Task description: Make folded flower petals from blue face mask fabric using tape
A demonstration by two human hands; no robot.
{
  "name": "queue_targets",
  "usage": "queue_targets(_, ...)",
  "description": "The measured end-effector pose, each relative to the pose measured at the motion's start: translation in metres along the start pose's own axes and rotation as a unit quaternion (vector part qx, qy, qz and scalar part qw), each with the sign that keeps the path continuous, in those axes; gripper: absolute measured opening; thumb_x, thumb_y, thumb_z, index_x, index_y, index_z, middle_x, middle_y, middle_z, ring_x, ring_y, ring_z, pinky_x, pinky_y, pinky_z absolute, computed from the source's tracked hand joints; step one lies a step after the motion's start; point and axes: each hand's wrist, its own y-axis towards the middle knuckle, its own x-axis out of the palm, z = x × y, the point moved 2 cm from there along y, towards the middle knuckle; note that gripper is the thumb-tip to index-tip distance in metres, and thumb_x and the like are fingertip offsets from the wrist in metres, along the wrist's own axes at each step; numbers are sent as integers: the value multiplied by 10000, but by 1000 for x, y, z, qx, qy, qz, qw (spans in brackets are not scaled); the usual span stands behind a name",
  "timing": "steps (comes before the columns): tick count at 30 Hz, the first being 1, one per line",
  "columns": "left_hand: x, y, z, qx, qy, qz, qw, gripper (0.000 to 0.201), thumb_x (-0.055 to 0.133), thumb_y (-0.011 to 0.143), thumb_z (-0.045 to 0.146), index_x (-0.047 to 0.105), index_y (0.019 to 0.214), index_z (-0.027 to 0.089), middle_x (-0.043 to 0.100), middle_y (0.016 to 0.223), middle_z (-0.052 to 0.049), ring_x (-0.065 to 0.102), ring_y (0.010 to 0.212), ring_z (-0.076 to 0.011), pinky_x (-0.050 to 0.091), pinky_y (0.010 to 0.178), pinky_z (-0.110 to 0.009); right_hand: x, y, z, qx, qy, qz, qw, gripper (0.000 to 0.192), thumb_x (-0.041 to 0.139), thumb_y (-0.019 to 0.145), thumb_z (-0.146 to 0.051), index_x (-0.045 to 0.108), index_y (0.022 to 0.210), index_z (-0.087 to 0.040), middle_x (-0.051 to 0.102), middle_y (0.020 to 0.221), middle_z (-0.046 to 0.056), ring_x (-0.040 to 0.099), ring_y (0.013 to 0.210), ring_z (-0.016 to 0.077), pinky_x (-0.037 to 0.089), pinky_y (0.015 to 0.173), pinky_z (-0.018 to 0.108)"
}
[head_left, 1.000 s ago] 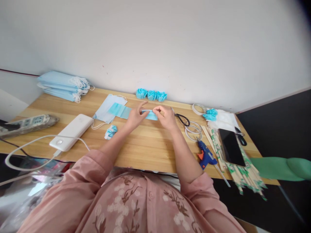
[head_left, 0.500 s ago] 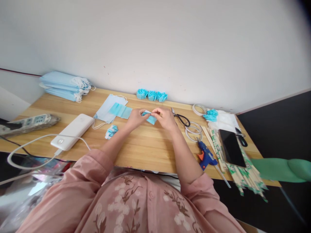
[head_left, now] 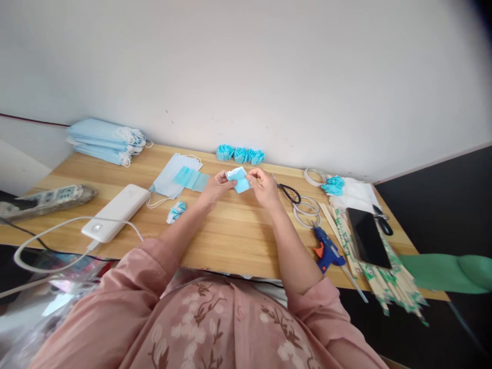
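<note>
Between my two hands is a small blue and white square of mask fabric [head_left: 241, 184], partly opened out, with a fold across it. My left hand [head_left: 218, 187] pinches its left edge, the thumb lying on its front. At the right edge my right hand [head_left: 263, 186] grips it between thumb and fingers. Left of my left hand, a blue fabric strip [head_left: 191, 178] overlaps a pale blue face mask [head_left: 169, 174]. Nearer me lies a small bundle of folded blue pieces [head_left: 177, 211]. Several blue fabric flowers [head_left: 240, 154] stand in a row by the wall.
Pliers [head_left: 289, 192], tape rolls [head_left: 306, 211] and a blue glue gun [head_left: 326, 248] lie at right, beside wrapped chopsticks [head_left: 378, 287] under a phone [head_left: 369, 237]. A power bank [head_left: 116, 212], power strip [head_left: 46, 201] and mask stack [head_left: 105, 141] occupy the left of the wooden table [head_left: 230, 246].
The fabric piece has been turned and spread, so more of its face shows between my hands. My right hand has shifted slightly to the right. The whole view has moved a little.
</note>
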Motion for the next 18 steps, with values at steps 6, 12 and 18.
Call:
queue_targets(6,-2,0,2,17,-12,16,1000,341,817,604,295,546,769,170,668,713,17,626,654,-120,521,720,-301,-3,2,3,24,19,15,999,242,533,907,-430,571,821,-208,603,746,-7,542,712,153,420,714,281)
queue_targets(12,-13,2,6,7,-55,137,989,286,669,705,254,522,942,190,621,619,54,590,576,-96,495,685,-269,-50,1,-16,15,252,37,967,274,594,877,-519,574,820,-251,575,680,-27,525,627,151,487,658,299)
queue_targets(18,-12,-2,11,-9,-52,158,986,313,594,716,231,502,1013,191,619,634,53,585,563,-93,478,677,-254,-41,4,-12,15,141,10,990,332,518,911,-443,642,695,-224,557,531,-49,523,575,139,543,634,258)
